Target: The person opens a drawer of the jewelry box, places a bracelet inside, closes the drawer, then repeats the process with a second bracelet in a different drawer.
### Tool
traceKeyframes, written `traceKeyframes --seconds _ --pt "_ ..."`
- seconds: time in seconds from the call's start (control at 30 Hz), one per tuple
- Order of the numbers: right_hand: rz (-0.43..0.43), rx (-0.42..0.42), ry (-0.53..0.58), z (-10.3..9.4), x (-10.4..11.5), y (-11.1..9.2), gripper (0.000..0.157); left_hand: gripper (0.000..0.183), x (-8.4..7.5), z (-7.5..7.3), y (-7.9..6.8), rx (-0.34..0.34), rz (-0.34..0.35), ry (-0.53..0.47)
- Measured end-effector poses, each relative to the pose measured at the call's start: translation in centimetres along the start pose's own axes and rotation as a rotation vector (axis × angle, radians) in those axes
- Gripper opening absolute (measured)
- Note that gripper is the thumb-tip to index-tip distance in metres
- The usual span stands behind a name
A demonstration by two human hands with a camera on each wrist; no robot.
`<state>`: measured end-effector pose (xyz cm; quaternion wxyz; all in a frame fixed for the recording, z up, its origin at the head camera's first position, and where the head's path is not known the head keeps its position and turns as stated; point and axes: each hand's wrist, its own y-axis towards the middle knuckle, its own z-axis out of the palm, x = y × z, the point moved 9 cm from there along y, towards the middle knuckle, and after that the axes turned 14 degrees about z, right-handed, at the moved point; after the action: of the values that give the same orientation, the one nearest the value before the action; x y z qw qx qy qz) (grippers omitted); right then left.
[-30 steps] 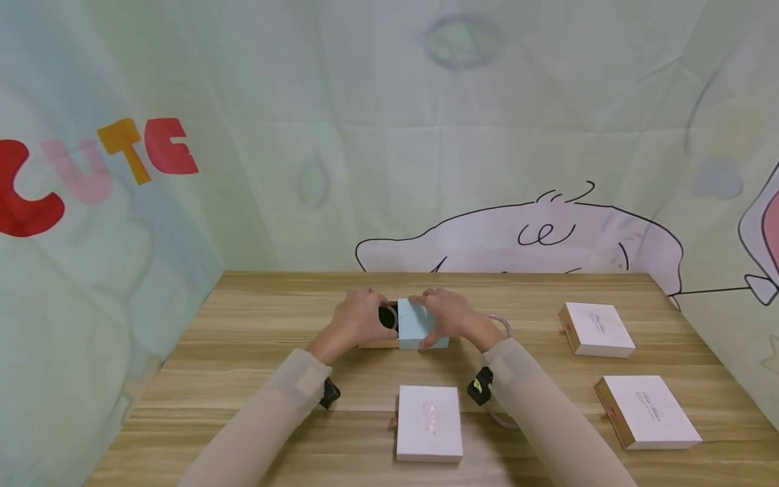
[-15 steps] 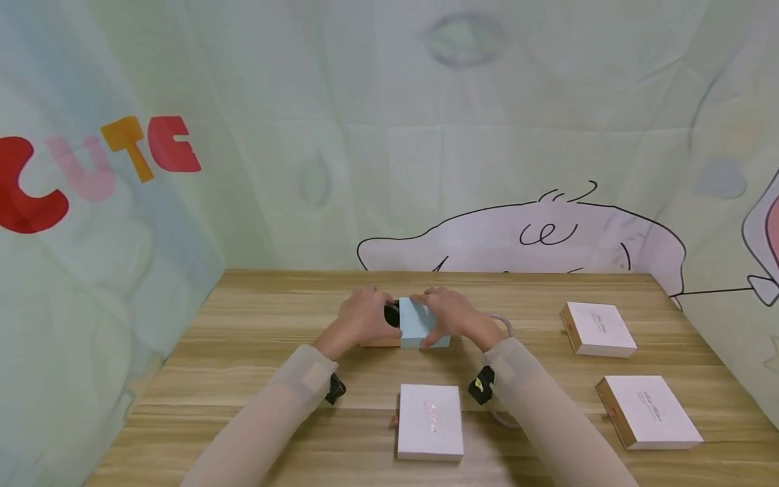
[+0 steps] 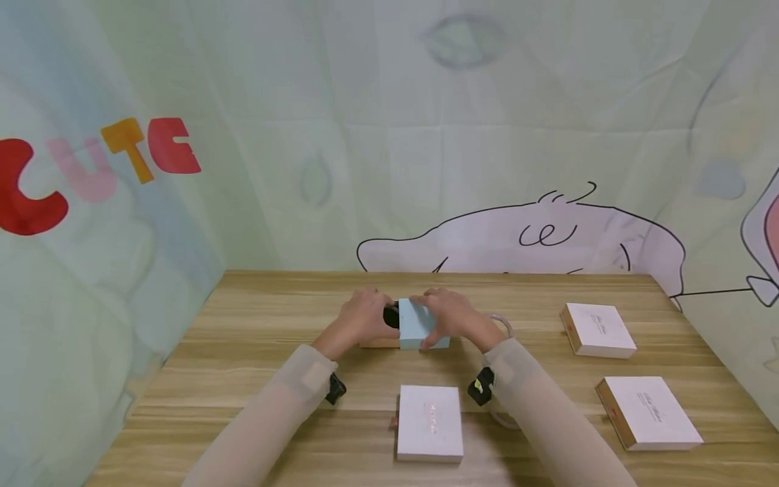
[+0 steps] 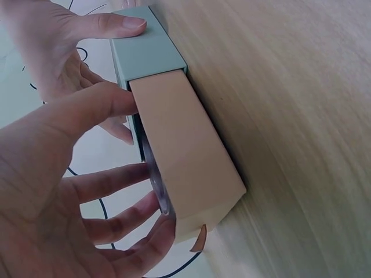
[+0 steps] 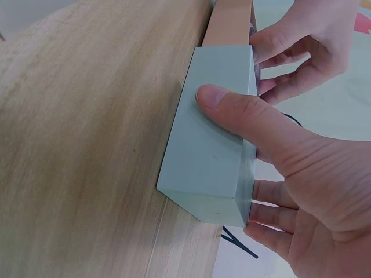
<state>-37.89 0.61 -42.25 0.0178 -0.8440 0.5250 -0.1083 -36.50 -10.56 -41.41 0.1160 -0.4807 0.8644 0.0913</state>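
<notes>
A light blue box sleeve lies near the back of the table, its tan drawer slid partly out to the left. My right hand grips the sleeve, thumb on the front side and fingers behind. My left hand reaches over the drawer, its thumb at the drawer's front edge and its fingers curled inside. Between them, a translucent grey-purple bangle shows its curved edge; the rest is hidden by the hand and drawer wall. A small ribbon tab hangs from the drawer's end.
A white box lies in front of the hands. Two more white drawer boxes, one farther back and one nearer, lie at the right. By my right forearm, pale curved pieces show, one behind and one in front, partly hidden.
My left hand has shifted slightly right, closer to the sleeve. Less of the bangle's edge shows in the head view than a second ago. The right hand keeps its grip.
</notes>
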Motion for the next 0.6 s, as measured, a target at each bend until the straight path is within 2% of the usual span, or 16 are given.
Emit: traceKeyframes --seconds 0.6 --pt "-0.010 -0.011 -0.005 0.09 -0.03 0.03 0.098 0.062 -0.13 0.20 0.05 0.037 0.012 -0.064"
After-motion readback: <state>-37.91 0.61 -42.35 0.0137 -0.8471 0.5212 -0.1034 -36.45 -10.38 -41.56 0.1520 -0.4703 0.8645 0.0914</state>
